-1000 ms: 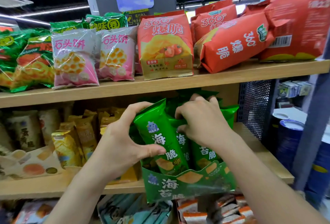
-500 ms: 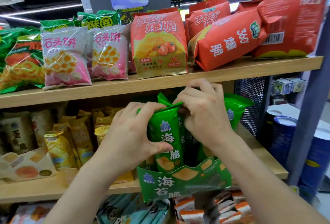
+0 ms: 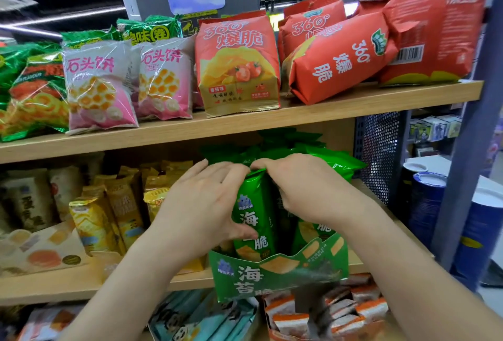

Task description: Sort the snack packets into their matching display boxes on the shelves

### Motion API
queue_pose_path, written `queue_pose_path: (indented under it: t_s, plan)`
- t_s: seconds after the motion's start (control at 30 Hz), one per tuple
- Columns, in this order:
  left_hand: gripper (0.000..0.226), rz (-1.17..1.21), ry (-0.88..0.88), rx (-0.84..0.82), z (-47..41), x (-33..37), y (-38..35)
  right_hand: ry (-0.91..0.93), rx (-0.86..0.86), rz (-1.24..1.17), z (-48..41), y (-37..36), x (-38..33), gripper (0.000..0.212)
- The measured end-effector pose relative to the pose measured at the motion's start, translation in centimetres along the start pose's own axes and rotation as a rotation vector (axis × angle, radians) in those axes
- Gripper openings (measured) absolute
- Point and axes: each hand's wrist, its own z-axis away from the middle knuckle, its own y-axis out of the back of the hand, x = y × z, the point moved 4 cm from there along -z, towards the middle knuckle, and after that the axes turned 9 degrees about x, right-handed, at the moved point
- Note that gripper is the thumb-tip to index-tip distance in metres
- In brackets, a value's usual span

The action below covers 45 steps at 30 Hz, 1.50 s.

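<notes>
The left grip (image 3: 201, 210) clasps the green seaweed packet (image 3: 255, 215) by its side. The thumb lies across the printed front and the fingers reach up toward its top, likely to steady it upright. The right grip (image 3: 299, 188) is closed over the packet's top seal, fingers curled onto the crimp, apparently to guide it downward.

Directly below both grips, the packet's lower end sits inside the green display box (image 3: 277, 275). The box's print matches the packet, so this looks like its proper home. Behind and to the right of the grips, more green packets (image 3: 334, 162) crowd the box, which may explain the two-handed squeeze into a gap.

The box stands at the front edge of the middle shelf (image 3: 68, 283). Left of the grips stand yellow packets (image 3: 95, 223). Above them, red bags (image 3: 236, 63) line the upper shelf (image 3: 299, 117).
</notes>
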Motion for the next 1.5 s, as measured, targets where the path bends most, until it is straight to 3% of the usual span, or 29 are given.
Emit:
queue_pose_path:
  t_s: [0.07, 0.17, 0.2, 0.23, 0.33, 0.4, 0.5, 0.63, 0.83, 0.97, 1.07, 1.17, 1.23, 1.4, 1.5]
  plan:
    - [0.093, -0.004, 0.015, -0.018, -0.1, 0.1, -0.3, 0.008, 0.106, -0.024, 0.2, 0.4, 0.0, 0.055]
    - [0.093, -0.017, 0.026, -0.071, -0.3, 0.0, -0.4, 0.021, 0.623, -0.139, 2.7, 2.5, 0.8, 0.032]
    - [0.094, -0.016, 0.027, -0.099, -0.4, 0.2, -0.4, -0.043, 0.765, -0.144, 3.8, 2.9, 1.5, 0.028]
    - [0.094, -0.008, 0.031, -0.119, -0.6, 0.3, -0.4, -0.165, 0.803, -0.156, 4.8, 2.8, 2.5, 0.030]
    - [0.093, 0.027, 0.082, -0.106, -1.2, 0.5, -1.0, -0.531, 0.552, -0.340, 6.4, 0.6, 5.2, 0.049]
    - [0.089, 0.037, 0.105, -0.052, -1.4, 0.9, -1.4, -0.441, 0.462, -0.476, 6.3, -0.5, 4.7, 0.039]
    - [0.084, 0.047, 0.096, 0.060, -1.8, 1.1, -1.7, -0.266, 0.493, -0.578, 5.6, -0.6, 3.7, 0.028]
    - [0.084, 0.022, 0.093, 0.119, -1.4, 1.4, -1.7, -0.335, 0.597, -0.646, 5.0, -1.1, 5.5, 0.025]
    - [0.096, -0.044, 0.179, 0.042, -1.1, 1.2, -2.3, -0.369, 0.440, -0.566, 4.7, -4.3, 6.1, 0.030]
    - [0.094, -0.005, 0.125, 0.182, 0.0, 1.9, -0.9, -0.347, 0.447, -0.356, 5.6, -4.4, 5.3, 0.047]
    - [0.078, 0.014, 0.065, 0.352, 1.8, 2.6, 0.2, -0.348, 0.551, -0.262, 7.0, -4.2, 4.3, 0.066]
    - [0.061, 0.055, 0.072, 0.473, 4.5, 3.6, 0.4, -0.329, 0.685, -0.280, 9.0, -4.5, 3.7, 0.048]
    - [0.067, 0.086, 0.116, 0.428, 6.2, 4.4, -0.6, -0.302, 0.628, -0.269, 10.2, -5.4, 3.3, 0.045]
    - [0.108, 0.063, 0.270, 0.211, 6.5, 4.1, -4.9, -0.325, 0.312, -0.138, 11.0, -7.5, 3.4, 0.068]
    - [0.111, 0.086, 0.282, 0.176, 5.7, 3.4, -6.3, -0.299, 0.272, -0.068, 10.6, -7.7, 3.5, 0.071]
